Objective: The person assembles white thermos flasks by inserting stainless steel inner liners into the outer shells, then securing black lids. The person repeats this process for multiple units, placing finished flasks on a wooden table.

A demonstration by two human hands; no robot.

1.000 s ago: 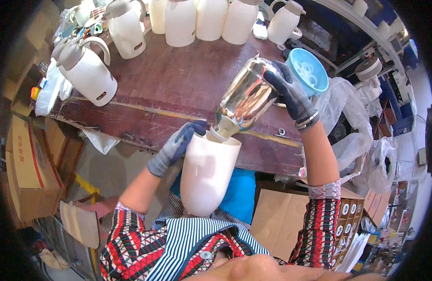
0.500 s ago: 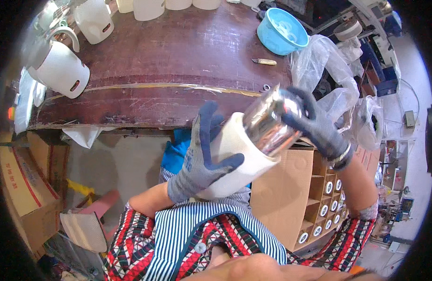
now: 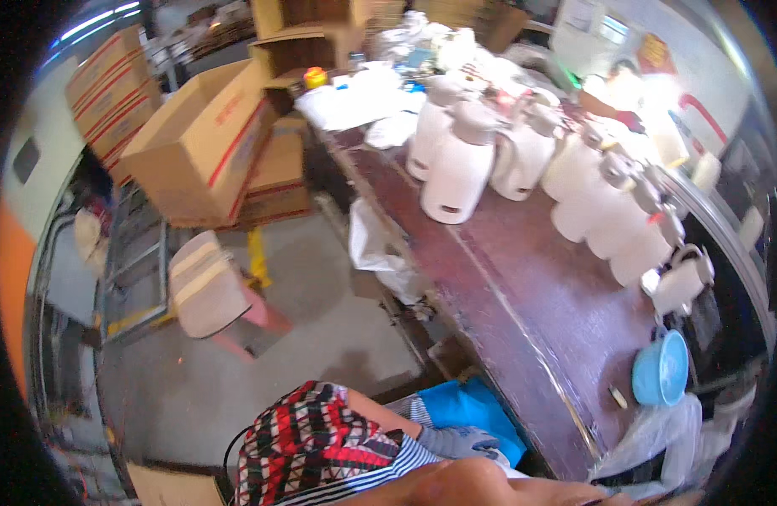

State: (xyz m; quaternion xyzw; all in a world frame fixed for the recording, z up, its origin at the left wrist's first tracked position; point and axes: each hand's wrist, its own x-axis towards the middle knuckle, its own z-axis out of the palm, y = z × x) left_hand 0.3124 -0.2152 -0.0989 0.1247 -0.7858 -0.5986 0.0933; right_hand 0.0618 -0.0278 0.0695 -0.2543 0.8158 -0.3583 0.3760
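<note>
My left hand (image 3: 460,440), in a grey glove, shows only in part at the lower edge, close to my striped apron. Its fingers are hidden, and I cannot make out what they hold. Beside it lies bright blue material (image 3: 481,411) at the table's edge. My right hand is out of the picture. On the dark red table (image 3: 506,291) stand several white vacuum jugs with handles, among them a front jug (image 3: 457,173) and a jug (image 3: 523,160) to its right. A row of white jug bodies (image 3: 603,223) runs along the far side.
A blue basin (image 3: 661,368) and a small knife (image 3: 618,397) lie at the table's right end, near clear plastic wrap (image 3: 658,443). To the left are an open cardboard box (image 3: 194,139) and a padded chair (image 3: 207,287). White bags (image 3: 376,101) crowd the table's far end.
My view has swung left along the table. The white jug body and shiny metal liner between my hands are no longer visible, and my right hand has left the picture.
</note>
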